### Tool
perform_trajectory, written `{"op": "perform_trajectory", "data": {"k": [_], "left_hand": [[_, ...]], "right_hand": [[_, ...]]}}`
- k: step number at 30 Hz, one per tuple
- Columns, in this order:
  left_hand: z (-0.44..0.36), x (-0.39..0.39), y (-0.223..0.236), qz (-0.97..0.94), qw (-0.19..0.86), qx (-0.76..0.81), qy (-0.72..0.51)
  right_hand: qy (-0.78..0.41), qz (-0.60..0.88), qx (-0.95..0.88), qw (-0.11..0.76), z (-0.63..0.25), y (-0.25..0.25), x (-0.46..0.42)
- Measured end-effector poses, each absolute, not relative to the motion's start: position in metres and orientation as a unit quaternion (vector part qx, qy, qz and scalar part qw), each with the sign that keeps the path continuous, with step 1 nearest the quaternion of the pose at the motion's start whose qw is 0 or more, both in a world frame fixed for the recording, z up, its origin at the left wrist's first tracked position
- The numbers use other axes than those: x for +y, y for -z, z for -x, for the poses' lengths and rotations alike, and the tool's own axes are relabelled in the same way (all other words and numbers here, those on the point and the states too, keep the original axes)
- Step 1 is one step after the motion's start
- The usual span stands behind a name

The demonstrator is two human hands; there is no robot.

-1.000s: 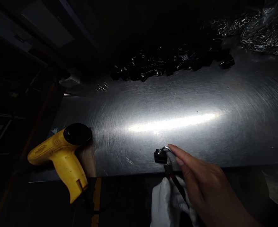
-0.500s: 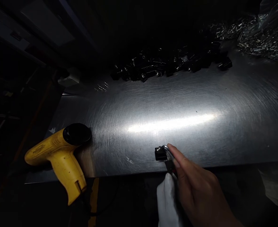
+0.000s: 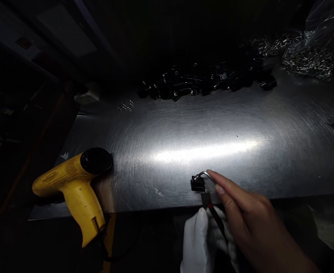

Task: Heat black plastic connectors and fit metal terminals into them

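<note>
Near the table's front edge a small black block (image 3: 197,184) rests, with a dark strip-like lead (image 3: 206,200) coming from its lower side. My left hand (image 3: 198,240), in a white glove, is closed around this lead just below the block. A little red mark shows on the lead. Bare, my right hand (image 3: 249,212) pinches a bent metal hex key (image 3: 204,173) between thumb and forefinger. The hex key's short end meets a small metal fitting (image 3: 196,177) on top of the block. How deep it sits in the fitting I cannot tell.
A yellow heat gun (image 3: 80,193) lies at the left edge of the steel table (image 3: 161,129). Along the back are a heap of black parts (image 3: 184,85), several small metal pins (image 3: 125,106) and a pile of metal pieces (image 3: 309,64) beside clear plastic.
My right hand has moved slightly right and opened a gap from the block, showing more of the hex key and lead. More of my gloved left hand shows. The view has shifted a little.
</note>
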State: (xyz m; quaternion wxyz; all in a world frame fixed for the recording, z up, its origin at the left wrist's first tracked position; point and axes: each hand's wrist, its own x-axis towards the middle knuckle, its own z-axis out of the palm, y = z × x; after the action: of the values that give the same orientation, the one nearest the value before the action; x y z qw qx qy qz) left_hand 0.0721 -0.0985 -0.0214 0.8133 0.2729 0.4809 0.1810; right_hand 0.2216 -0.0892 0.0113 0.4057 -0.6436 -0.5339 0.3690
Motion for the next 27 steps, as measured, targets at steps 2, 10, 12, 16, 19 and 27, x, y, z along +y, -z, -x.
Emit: {"op": "perform_trajectory", "data": {"k": [2,10,12,16,19,27], "left_hand": [[-0.065,-0.101,0.026,-0.248,0.793,0.522,-0.192],[-0.055,-0.091,0.034,-0.228,0.804,0.520,-0.179],[-0.054,-0.084,0.032,-0.242,0.814,0.504,-0.156],[-0.045,-0.073,0.031,-0.271,0.816,0.495,-0.126],[-0.038,-0.067,0.032,-0.279,0.807,0.510,-0.107],[-0.038,-0.057,0.020,-0.228,0.843,0.484,-0.057]], "right_hand": [[-0.370,0.639,-0.550,0.391,-0.230,-0.014,-0.086],[-0.367,0.635,-0.592,0.334,-0.256,-0.017,-0.071],[-0.367,0.629,-0.603,0.325,-0.261,-0.018,-0.067],[-0.364,0.624,-0.618,0.310,-0.268,-0.020,-0.059],[-0.384,0.619,-0.618,0.297,-0.272,-0.021,-0.056],[-0.455,0.611,-0.591,0.264,-0.279,-0.018,-0.048]]}}
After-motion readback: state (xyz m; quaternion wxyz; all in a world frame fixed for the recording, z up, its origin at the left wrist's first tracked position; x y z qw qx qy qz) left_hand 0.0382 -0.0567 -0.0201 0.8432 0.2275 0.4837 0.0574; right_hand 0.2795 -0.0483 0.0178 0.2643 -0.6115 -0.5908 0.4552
